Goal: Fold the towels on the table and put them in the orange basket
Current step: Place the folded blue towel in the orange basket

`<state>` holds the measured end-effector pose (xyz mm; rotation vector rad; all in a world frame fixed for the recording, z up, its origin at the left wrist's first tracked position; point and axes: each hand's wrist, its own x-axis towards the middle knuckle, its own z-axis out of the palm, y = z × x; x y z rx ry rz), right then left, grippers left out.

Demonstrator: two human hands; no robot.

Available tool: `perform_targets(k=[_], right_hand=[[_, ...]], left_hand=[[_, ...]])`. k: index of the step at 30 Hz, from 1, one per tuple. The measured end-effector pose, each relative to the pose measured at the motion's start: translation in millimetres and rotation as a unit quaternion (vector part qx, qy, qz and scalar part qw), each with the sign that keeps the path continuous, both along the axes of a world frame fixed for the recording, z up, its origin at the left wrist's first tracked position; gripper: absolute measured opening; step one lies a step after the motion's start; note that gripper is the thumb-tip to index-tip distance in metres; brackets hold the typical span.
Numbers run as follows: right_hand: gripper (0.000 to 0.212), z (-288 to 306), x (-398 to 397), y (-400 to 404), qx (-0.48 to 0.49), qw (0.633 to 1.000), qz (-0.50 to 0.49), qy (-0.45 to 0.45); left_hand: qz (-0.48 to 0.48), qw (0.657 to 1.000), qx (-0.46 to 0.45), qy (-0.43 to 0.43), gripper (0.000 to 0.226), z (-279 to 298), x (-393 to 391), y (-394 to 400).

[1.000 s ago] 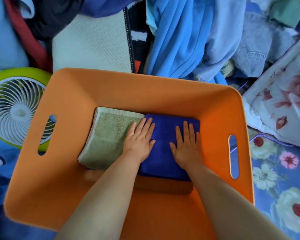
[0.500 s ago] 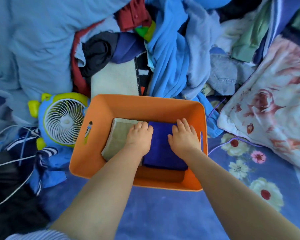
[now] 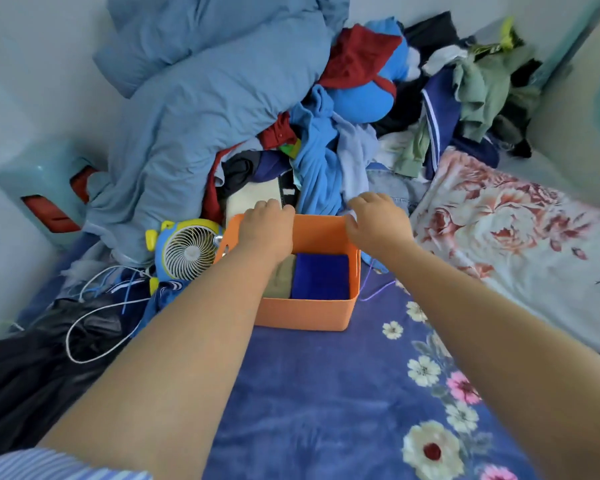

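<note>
The orange basket [image 3: 305, 313] stands on a blue floral sheet [image 3: 309, 393]. Inside it lie two folded towels side by side: an olive-green towel [image 3: 280, 283] on the left and a dark blue towel [image 3: 321, 280] on the right. My left hand [image 3: 267, 226] is at the basket's far rim, its fingers curled over the edge. At the far right corner of the rim is my right hand [image 3: 378, 221], fingers curled beyond the edge and thumb on the inner side. My left forearm hides part of the green towel.
A small blue and yellow fan [image 3: 187, 252] stands against the basket's left side, with white cables [image 3: 90, 323] in front of it. A big pile of clothes and bedding [image 3: 319, 157] rises right behind the basket. A pink floral blanket [image 3: 499, 237] lies to the right.
Both hands have lifted off the folded towels and moved to the basket's far rim. The camera has pulled back and up, so the basket looks smaller.
</note>
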<state>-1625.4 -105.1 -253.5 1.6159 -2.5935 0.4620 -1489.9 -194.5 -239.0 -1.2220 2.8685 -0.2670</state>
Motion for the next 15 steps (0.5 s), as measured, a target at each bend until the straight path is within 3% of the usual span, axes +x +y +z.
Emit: perform_targets(k=[8,15], right_hand=[[0.029,84,56,143,-0.030,0.996,-0.013,0.081],[0.032,120,133,314,-0.062,0.983,-0.134,0.113]], left_hand=[[-0.068,0.997,-0.036,-0.025,0.033,78,50,130],[-0.200,0.977,-0.072,-0.020,0.030,109,86,267]])
